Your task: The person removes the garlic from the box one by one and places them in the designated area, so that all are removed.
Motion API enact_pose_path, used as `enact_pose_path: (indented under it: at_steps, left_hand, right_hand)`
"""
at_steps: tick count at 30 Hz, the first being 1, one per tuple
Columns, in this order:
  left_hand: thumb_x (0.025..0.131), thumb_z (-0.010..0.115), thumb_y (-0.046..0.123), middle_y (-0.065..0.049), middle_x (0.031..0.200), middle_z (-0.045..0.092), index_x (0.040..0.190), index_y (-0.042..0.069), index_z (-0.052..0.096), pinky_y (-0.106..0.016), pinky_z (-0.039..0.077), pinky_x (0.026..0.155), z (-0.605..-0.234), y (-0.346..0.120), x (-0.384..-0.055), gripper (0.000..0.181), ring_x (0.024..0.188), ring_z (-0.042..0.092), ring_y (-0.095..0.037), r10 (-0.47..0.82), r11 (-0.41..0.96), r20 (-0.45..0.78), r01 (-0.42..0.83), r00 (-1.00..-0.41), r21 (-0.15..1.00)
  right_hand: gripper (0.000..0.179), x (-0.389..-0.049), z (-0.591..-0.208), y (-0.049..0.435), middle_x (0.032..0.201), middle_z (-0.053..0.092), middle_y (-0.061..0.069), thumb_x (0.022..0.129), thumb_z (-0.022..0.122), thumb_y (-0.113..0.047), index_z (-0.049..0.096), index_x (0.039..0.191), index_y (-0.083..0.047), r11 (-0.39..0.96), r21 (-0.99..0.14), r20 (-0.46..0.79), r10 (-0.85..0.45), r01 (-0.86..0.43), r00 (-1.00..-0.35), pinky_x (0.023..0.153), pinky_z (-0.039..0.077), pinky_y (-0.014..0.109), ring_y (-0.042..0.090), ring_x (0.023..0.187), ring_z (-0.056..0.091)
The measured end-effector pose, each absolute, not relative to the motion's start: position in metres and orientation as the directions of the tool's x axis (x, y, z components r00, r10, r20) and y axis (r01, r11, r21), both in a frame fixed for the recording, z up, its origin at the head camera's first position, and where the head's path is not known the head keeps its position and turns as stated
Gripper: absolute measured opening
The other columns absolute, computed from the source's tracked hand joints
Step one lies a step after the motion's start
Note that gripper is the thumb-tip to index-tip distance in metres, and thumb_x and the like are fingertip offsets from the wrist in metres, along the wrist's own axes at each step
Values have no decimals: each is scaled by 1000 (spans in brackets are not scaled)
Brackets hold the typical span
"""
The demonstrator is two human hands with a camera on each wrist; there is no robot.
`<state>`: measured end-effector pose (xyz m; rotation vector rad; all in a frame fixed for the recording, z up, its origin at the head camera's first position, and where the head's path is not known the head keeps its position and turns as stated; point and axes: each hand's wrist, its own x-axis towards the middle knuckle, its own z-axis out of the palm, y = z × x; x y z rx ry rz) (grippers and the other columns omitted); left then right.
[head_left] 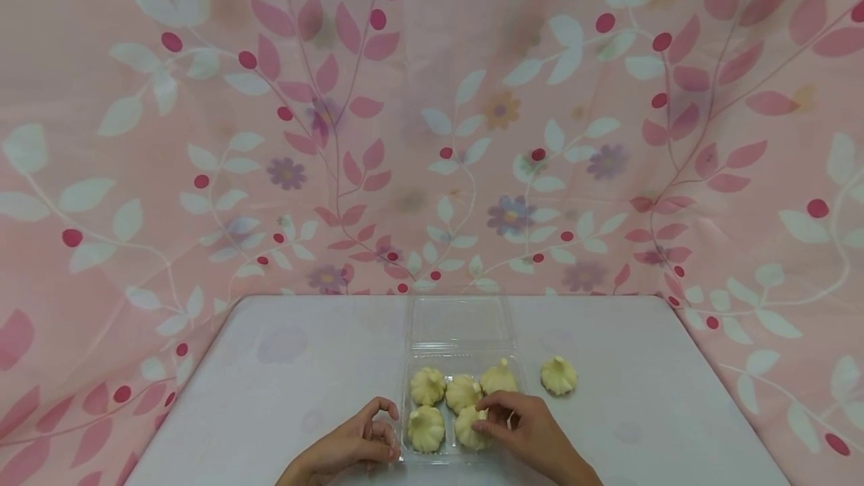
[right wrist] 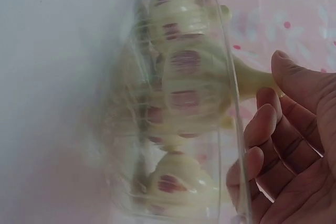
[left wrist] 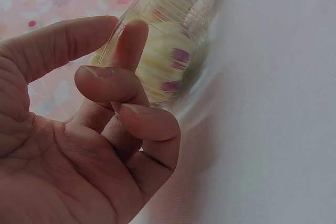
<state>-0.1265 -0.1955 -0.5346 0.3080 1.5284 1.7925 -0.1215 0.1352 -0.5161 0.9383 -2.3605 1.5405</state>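
A clear plastic container (head_left: 462, 326) stands on the table with its lid folded back. Inside it sit several pale, artificial-looking garlic bulbs (head_left: 427, 428), stems mostly upward. With thumb and fingertips, my right hand (head_left: 533, 430) pinches the stem of the near-right garlic bulb (right wrist: 191, 87), which rests within the container. My left hand (head_left: 354, 441) is at the container's near-left corner, where its thumb and index finger hold the rim; its other fingers (left wrist: 157, 129) are curled outside the wall. Purple patches mark the bulbs in both wrist views.
One more garlic bulb (head_left: 558, 376) lies on the white table (head_left: 324, 351), to the right of the container. A pink floral cloth (head_left: 432, 133) hangs behind the table and shows along both its sides.
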Motion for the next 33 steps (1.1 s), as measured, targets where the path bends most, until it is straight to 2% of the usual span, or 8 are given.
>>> enact_pose_path:
  at_steps: [10, 17, 26, 33]
  left_hand:
    - [93, 63, 3, -1, 91, 68, 126, 0, 30, -23, 37, 57, -531, -196, -125, 46, 76, 59, -10, 678, -27, -254, -369, -690, 929]
    - [93, 63, 3, -1, 92, 68, 128, -2, 27, -23, 39, 57, -534, -196, -126, 51, 73, 58, -10, 673, -20, -263, -372, -691, 928]
    - [92, 64, 4, 0, 90, 68, 128, -2, 28, -23, 40, 57, -535, -196, -127, 50, 73, 59, -10, 663, -11, -266, -364, -700, 931]
    - [93, 63, 2, -1, 91, 69, 129, -2, 27, -23, 40, 57, -536, -196, -127, 52, 74, 60, -10, 675, -18, -262, -370, -690, 929]
  right_hand:
    - [17, -124, -506, 146, 72, 60, -12, 84, 79, -16, 70, 98, -15, 271, -738, 527, -340, -618, -779, 47, 44, 24, 3, 59, 53]
    - [18, -126, -496, 157, 73, 60, -13, 84, 79, -16, 70, 99, -15, 315, -752, 501, -297, -579, -813, 48, 45, 24, 4, 57, 51]
    - [26, -132, -488, 171, 75, 63, -10, 79, 81, -5, 70, 101, -14, 327, -703, 578, -256, -632, -775, 47, 45, 25, 7, 59, 55]
    - [24, -131, -481, 179, 76, 63, -12, 80, 81, -9, 71, 101, -18, 388, -728, 529, -207, -565, -823, 50, 47, 26, 7, 60, 56]
